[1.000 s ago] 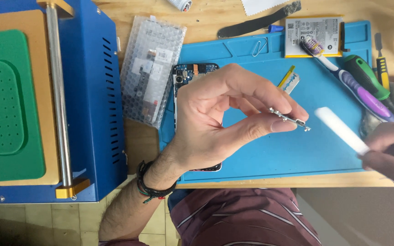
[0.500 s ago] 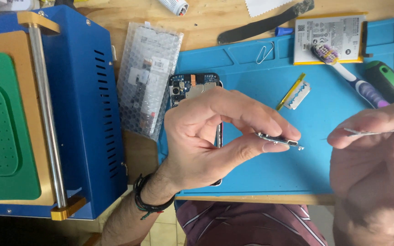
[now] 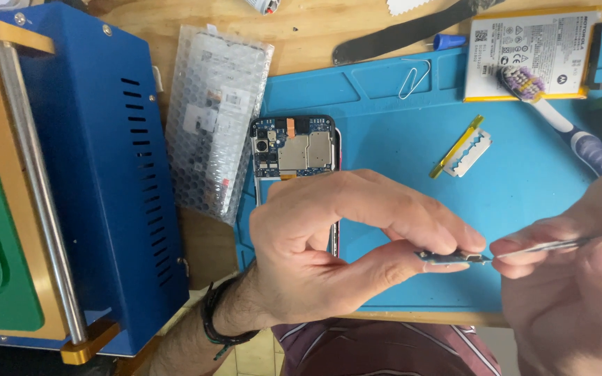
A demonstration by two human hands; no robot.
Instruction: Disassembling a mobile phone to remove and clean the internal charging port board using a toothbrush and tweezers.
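Left hand (image 3: 329, 257): thumb and forefinger closed narrow on a small circuit strip (image 3: 454, 258), held above the blue mat (image 3: 384, 139). The strip's long axis runs left to right, its free end pointing at the right hand (image 3: 573, 278). Right fingers (image 3: 524, 247) pinch a thin metal tool (image 3: 566, 244) (tweezers or a pick, cannot tell), tip touching the strip's right end. Both hands meet there. Behind the left hand, an opened phone (image 3: 294, 150) lies on the mat; razor blade (image 3: 468, 153) and toothbrush (image 3: 559, 122) well apart.
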